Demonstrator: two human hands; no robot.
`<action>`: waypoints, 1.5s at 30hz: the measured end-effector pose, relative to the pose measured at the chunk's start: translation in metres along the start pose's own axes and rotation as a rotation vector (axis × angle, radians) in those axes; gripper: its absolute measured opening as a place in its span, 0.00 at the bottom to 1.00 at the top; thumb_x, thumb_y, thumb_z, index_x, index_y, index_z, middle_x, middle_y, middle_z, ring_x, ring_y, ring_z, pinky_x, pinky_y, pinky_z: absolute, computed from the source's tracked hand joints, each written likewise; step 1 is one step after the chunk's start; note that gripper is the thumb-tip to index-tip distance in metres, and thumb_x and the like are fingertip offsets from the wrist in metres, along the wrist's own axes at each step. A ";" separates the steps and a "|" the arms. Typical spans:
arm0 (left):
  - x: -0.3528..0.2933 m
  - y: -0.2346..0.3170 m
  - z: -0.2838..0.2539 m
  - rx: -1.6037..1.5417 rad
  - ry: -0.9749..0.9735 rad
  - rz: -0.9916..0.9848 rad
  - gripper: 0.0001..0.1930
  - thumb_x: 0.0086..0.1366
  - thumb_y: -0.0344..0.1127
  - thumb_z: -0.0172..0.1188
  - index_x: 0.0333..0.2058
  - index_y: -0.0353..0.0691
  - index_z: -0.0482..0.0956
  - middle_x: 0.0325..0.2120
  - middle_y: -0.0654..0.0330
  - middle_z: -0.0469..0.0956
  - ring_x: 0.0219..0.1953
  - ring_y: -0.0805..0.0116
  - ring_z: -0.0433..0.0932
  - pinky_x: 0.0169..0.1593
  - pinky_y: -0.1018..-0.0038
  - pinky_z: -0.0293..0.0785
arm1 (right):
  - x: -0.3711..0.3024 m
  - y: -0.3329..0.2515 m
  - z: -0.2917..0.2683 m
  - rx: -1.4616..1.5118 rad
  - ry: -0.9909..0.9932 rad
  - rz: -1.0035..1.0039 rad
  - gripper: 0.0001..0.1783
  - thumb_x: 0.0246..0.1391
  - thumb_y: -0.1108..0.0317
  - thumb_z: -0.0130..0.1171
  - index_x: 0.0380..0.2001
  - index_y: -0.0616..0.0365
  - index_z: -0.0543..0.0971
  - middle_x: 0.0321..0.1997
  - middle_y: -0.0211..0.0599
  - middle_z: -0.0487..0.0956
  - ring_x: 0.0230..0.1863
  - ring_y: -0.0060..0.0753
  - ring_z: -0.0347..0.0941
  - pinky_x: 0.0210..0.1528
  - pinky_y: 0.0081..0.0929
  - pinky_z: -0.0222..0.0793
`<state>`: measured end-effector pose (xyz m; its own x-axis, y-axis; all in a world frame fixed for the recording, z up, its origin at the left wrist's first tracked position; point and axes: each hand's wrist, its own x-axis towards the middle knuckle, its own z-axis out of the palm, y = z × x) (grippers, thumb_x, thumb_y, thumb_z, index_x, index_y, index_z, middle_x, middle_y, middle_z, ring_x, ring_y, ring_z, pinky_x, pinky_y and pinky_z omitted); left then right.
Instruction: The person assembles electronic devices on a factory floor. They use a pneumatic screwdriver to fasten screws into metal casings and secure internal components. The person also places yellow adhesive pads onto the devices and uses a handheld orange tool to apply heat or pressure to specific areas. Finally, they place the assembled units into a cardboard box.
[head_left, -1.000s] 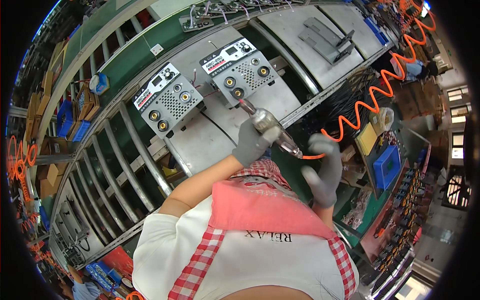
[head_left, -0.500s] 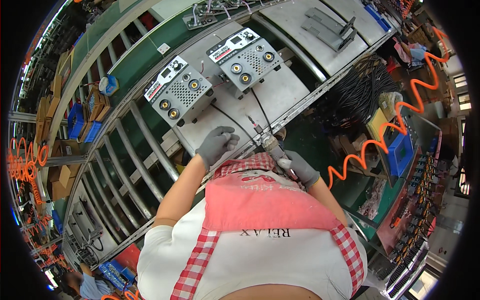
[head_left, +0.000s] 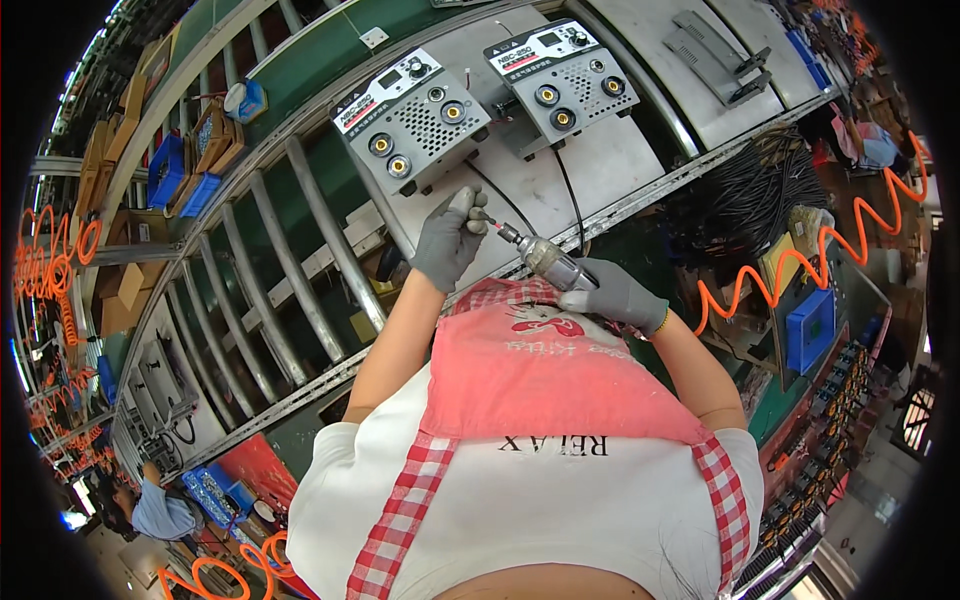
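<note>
My right hand (head_left: 619,297), in a grey glove, grips an air screwdriver (head_left: 551,263) by its body. The tool's bit points up and left toward my left hand (head_left: 450,241), also gloved in grey. There the thumb and fingers are pinched together around something small at the bit's tip, too small to make out. Just beyond the hands, two grey welding machines stand on the metal work surface. The left machine (head_left: 410,118) is nearest my left hand; the right machine (head_left: 562,86) stands beside it. Both have a small display, a knob and brass-centred sockets.
Metal rollers (head_left: 318,232) run along the left. Grey sheet-metal brackets (head_left: 715,62) lie at the far right. A bundle of black cables (head_left: 752,190) sits right of the bench, near an orange coiled hose (head_left: 765,290) and blue bin (head_left: 810,330). Another person (head_left: 160,510) is at lower left.
The screwdriver has come up from my apron, its bit swinging toward my left hand. My left hand has risen and pinched at the bit's tip. The view has shifted.
</note>
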<state>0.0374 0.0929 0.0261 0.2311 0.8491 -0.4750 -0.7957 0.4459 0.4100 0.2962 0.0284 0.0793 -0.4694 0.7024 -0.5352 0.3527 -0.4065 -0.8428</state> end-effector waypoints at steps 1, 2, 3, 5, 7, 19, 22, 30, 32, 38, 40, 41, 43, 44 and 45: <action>-0.002 0.001 0.004 0.013 0.051 0.016 0.11 0.67 0.32 0.52 0.45 0.33 0.69 0.33 0.60 0.72 0.26 0.80 0.68 0.27 0.84 0.67 | 0.000 -0.005 0.001 -0.004 -0.003 0.022 0.25 0.44 0.55 0.66 0.41 0.61 0.74 0.23 0.28 0.73 0.20 0.16 0.67 0.22 0.17 0.62; -0.002 0.001 0.002 0.024 0.046 0.025 0.12 0.67 0.31 0.51 0.46 0.32 0.69 0.34 0.59 0.72 0.27 0.79 0.69 0.28 0.84 0.68 | 0.000 -0.009 0.002 -0.006 -0.004 0.044 0.25 0.44 0.55 0.66 0.41 0.61 0.73 0.21 0.28 0.73 0.18 0.16 0.67 0.19 0.17 0.61; -0.003 0.003 0.002 0.038 0.038 0.035 0.12 0.67 0.30 0.50 0.47 0.31 0.68 0.35 0.58 0.72 0.28 0.79 0.70 0.29 0.83 0.69 | 0.000 -0.012 0.002 0.025 -0.013 0.058 0.25 0.44 0.55 0.66 0.41 0.61 0.73 0.20 0.28 0.72 0.17 0.16 0.66 0.18 0.17 0.60; -0.004 0.003 0.002 0.094 0.029 0.057 0.13 0.67 0.29 0.49 0.48 0.29 0.67 0.35 0.58 0.72 0.28 0.78 0.70 0.30 0.83 0.69 | 0.000 -0.016 0.004 0.089 -0.027 0.085 0.26 0.45 0.54 0.66 0.41 0.61 0.72 0.18 0.28 0.71 0.14 0.16 0.65 0.16 0.16 0.58; -0.005 0.003 0.002 0.183 0.023 0.083 0.14 0.67 0.30 0.50 0.48 0.29 0.67 0.34 0.58 0.71 0.28 0.78 0.69 0.30 0.84 0.68 | 0.001 -0.021 0.004 0.098 -0.027 0.103 0.26 0.45 0.55 0.66 0.40 0.62 0.71 0.18 0.28 0.71 0.14 0.16 0.65 0.15 0.16 0.58; -0.007 0.012 0.004 0.418 -0.083 0.144 0.12 0.67 0.39 0.52 0.37 0.34 0.72 0.22 0.65 0.68 0.19 0.81 0.60 0.23 0.84 0.59 | -0.001 -0.024 0.021 0.162 0.042 0.098 0.29 0.43 0.53 0.67 0.41 0.62 0.71 0.18 0.28 0.71 0.13 0.16 0.64 0.14 0.16 0.58; -0.008 0.016 0.002 0.485 -0.069 0.175 0.12 0.67 0.39 0.53 0.36 0.33 0.72 0.22 0.65 0.68 0.19 0.81 0.60 0.23 0.84 0.59 | -0.002 -0.029 0.025 0.168 0.024 0.077 0.29 0.44 0.52 0.67 0.42 0.61 0.72 0.18 0.27 0.70 0.13 0.15 0.63 0.15 0.15 0.58; -0.012 0.034 -0.016 0.678 -0.138 0.150 0.11 0.66 0.38 0.55 0.36 0.34 0.74 0.23 0.63 0.71 0.20 0.81 0.63 0.23 0.85 0.59 | 0.011 -0.008 0.030 -0.006 0.013 0.015 0.28 0.44 0.49 0.65 0.41 0.59 0.73 0.24 0.28 0.73 0.20 0.14 0.67 0.21 0.16 0.61; -0.012 0.036 -0.022 0.614 -0.172 0.123 0.11 0.66 0.38 0.55 0.37 0.34 0.74 0.23 0.63 0.71 0.20 0.81 0.63 0.24 0.85 0.59 | 0.009 -0.017 0.032 -0.009 -0.006 0.025 0.28 0.43 0.48 0.66 0.41 0.59 0.74 0.25 0.28 0.73 0.23 0.15 0.68 0.23 0.16 0.62; -0.026 0.033 -0.023 0.411 -0.217 0.113 0.12 0.66 0.39 0.55 0.36 0.33 0.73 0.24 0.62 0.70 0.21 0.80 0.62 0.25 0.83 0.61 | 0.011 -0.018 0.038 0.071 -0.027 0.016 0.30 0.41 0.47 0.66 0.40 0.61 0.74 0.25 0.31 0.75 0.26 0.20 0.70 0.27 0.20 0.64; -0.023 0.032 -0.035 0.354 -0.260 0.074 0.13 0.66 0.40 0.55 0.35 0.33 0.72 0.24 0.62 0.70 0.21 0.81 0.62 0.25 0.83 0.61 | 0.019 -0.014 0.046 -0.058 0.064 -0.078 0.30 0.40 0.48 0.67 0.39 0.61 0.74 0.25 0.31 0.74 0.25 0.21 0.70 0.26 0.20 0.64; -0.021 0.034 -0.037 0.391 -0.231 0.096 0.14 0.66 0.41 0.55 0.35 0.33 0.72 0.23 0.62 0.70 0.21 0.81 0.62 0.25 0.83 0.61 | 0.018 -0.019 0.047 -0.049 0.051 -0.018 0.28 0.41 0.50 0.66 0.39 0.61 0.74 0.25 0.30 0.74 0.24 0.18 0.68 0.25 0.19 0.63; -0.022 0.040 -0.036 0.472 -0.160 0.142 0.15 0.66 0.42 0.55 0.34 0.33 0.72 0.23 0.62 0.70 0.21 0.81 0.62 0.25 0.83 0.61 | 0.012 -0.043 0.047 -0.032 0.014 0.097 0.26 0.43 0.54 0.66 0.40 0.60 0.73 0.23 0.28 0.73 0.22 0.14 0.66 0.22 0.17 0.61; -0.024 0.042 -0.035 0.489 -0.152 0.176 0.15 0.66 0.42 0.55 0.35 0.32 0.72 0.23 0.62 0.70 0.20 0.81 0.62 0.23 0.84 0.59 | 0.015 -0.035 0.051 0.010 0.034 0.037 0.25 0.42 0.55 0.66 0.39 0.60 0.73 0.21 0.28 0.72 0.19 0.15 0.66 0.21 0.18 0.61; -0.025 0.045 -0.032 0.498 -0.132 0.177 0.15 0.66 0.41 0.55 0.35 0.32 0.73 0.23 0.63 0.70 0.20 0.81 0.62 0.23 0.85 0.59 | 0.016 -0.037 0.052 0.004 0.028 0.051 0.25 0.42 0.55 0.67 0.39 0.60 0.73 0.21 0.27 0.72 0.19 0.15 0.66 0.20 0.17 0.60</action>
<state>-0.0222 0.0831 0.0319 0.2113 0.9375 -0.2766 -0.4744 0.3458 0.8095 0.2338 0.0242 0.0993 -0.4280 0.6969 -0.5755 0.3724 -0.4442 -0.8149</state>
